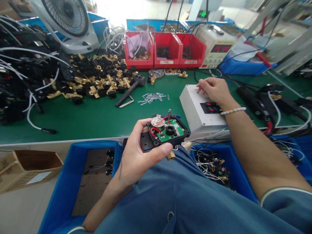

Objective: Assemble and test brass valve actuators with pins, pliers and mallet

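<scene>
- Left hand (135, 159) is gripping the open housing (168, 131); a slackening grip could drop it.
- Right hand (216, 91) is curling over the white box (195, 107), grasp unclear.

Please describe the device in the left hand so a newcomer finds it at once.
Find the green table, then the left hand at its near edge. The device held there is a black case; unlike the white box, it is open, showing a green board and metal disc.
</scene>
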Tool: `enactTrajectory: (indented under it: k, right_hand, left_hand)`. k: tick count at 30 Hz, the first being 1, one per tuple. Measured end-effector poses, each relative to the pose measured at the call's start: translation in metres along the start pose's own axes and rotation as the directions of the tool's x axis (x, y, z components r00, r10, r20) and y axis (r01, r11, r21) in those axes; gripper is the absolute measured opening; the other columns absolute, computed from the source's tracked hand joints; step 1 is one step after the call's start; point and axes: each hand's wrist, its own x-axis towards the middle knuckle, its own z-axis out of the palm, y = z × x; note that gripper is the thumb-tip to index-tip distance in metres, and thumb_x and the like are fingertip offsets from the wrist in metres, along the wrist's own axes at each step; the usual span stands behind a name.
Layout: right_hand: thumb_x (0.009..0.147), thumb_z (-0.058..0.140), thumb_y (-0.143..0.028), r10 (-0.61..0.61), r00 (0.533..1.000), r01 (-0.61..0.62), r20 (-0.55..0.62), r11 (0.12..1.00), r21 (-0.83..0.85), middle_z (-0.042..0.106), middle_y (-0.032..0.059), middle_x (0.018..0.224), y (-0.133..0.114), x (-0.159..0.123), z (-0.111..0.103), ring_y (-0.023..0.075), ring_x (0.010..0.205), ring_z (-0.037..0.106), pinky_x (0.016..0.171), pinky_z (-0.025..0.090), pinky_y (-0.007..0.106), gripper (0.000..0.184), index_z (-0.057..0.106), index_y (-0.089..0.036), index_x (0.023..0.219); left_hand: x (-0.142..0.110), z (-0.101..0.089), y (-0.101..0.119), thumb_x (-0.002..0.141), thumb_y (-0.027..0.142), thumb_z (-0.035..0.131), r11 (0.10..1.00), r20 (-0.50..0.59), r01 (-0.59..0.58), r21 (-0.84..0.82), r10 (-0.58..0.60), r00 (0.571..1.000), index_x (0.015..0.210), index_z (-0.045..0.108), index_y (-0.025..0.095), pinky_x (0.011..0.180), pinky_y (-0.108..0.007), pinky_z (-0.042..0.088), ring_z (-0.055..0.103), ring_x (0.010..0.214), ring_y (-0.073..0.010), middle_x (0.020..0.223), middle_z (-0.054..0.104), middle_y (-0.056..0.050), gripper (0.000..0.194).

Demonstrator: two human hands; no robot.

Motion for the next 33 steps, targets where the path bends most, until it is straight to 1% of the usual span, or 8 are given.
enactTrajectory:
  k: [8,11,17,20,24,26,29,33]
  right_hand:
    - [0.097,0.061,-0.012,0.043,0.997,-0.047,-0.062,0.996,-0.069,0.061,-0.0024,0.058,-0.017,-0.012,0.006,0.0025,0.047,0.046,0.051,0.035,0.017,0.029,0.068,-0.012,0.070]
    - [0.098,0.060,-0.011,0.057,0.996,-0.062,-0.069,0.995,-0.082,0.061,-0.0022,0.058,-0.019,-0.013,0.008,0.0034,0.047,0.045,0.051,0.034,0.018,0.031,0.067,-0.012,0.069]
    - [0.099,0.059,-0.011,0.059,0.996,-0.066,-0.069,0.993,-0.101,0.061,-0.0020,0.060,-0.016,-0.012,0.007,0.0033,0.048,0.046,0.052,0.035,0.017,0.030,0.067,-0.013,0.070]
    - [0.100,0.059,-0.011,0.063,0.996,-0.071,-0.068,0.991,-0.110,0.061,-0.0023,0.060,-0.016,-0.012,0.007,0.0033,0.048,0.046,0.052,0.035,0.017,0.030,0.067,-0.013,0.071]
    - [0.100,0.058,-0.011,0.070,0.995,-0.078,-0.069,0.989,-0.129,0.061,-0.0021,0.060,-0.020,-0.013,0.008,0.0041,0.049,0.046,0.053,0.035,0.018,0.031,0.066,-0.013,0.070]
    - [0.100,0.058,-0.011,0.075,0.994,-0.085,-0.073,0.986,-0.142,0.060,-0.0021,0.060,-0.022,-0.014,0.008,0.0045,0.049,0.046,0.054,0.035,0.019,0.033,0.065,-0.013,0.068]
    - [0.100,0.058,-0.013,0.085,0.993,-0.098,-0.081,0.981,-0.170,0.055,-0.0030,0.055,-0.023,-0.015,0.008,0.0057,0.048,0.044,0.053,0.031,0.021,0.036,0.063,-0.014,0.065]
    - [0.101,0.058,-0.015,0.083,0.993,-0.098,-0.081,0.975,-0.200,0.052,-0.0035,0.052,-0.023,-0.016,0.007,0.0065,0.047,0.043,0.053,0.030,0.023,0.037,0.063,-0.014,0.064]
  left_hand:
    - [-0.001,-0.001,0.004,0.075,0.032,0.086,1.000,0.060,-0.004,0.014,0.004,0.998,0.117,0.061,0.024,0.080,-0.024,0.057,0.072,0.087,-0.0160,0.101,0.074,0.001,0.049]
    - [-0.002,0.002,0.006,0.073,0.030,0.087,1.000,0.030,0.005,-0.005,-0.004,1.000,0.115,0.062,0.024,0.079,-0.021,0.056,0.071,0.084,-0.0137,0.098,0.074,0.002,0.050]
    - [-0.006,0.010,0.012,0.071,0.033,0.088,1.000,-0.057,0.021,-0.015,-0.022,0.998,0.111,0.064,0.024,0.080,-0.023,0.056,0.071,0.085,-0.0155,0.098,0.074,0.001,0.048]
    - [-0.004,0.009,0.009,0.069,0.033,0.090,0.994,-0.054,0.053,-0.093,-0.058,0.997,0.112,0.066,0.022,0.082,-0.025,0.057,0.073,0.088,-0.0178,0.099,0.076,-0.001,0.050]
    - [0.005,0.004,0.000,0.079,0.049,0.080,0.927,0.079,0.204,-0.314,-0.188,0.979,0.118,0.069,0.016,0.084,-0.033,0.061,0.075,0.098,-0.0269,0.103,0.078,-0.010,0.052]
    - [0.008,0.003,-0.003,0.083,0.053,0.076,0.880,0.114,0.262,-0.397,-0.236,0.965,0.118,0.071,0.015,0.080,-0.033,0.063,0.077,0.094,-0.0268,0.103,0.079,-0.011,0.052]
    - [0.010,0.003,-0.004,0.085,0.050,0.076,0.846,0.089,0.259,-0.465,-0.247,0.965,0.118,0.073,0.018,0.077,-0.030,0.064,0.078,0.090,-0.0230,0.104,0.079,-0.008,0.046]
    - [0.009,0.003,-0.004,0.087,0.054,0.072,0.835,0.121,0.264,-0.482,-0.235,0.964,0.117,0.074,0.018,0.080,-0.033,0.065,0.077,0.097,-0.0264,0.103,0.079,-0.009,0.047]
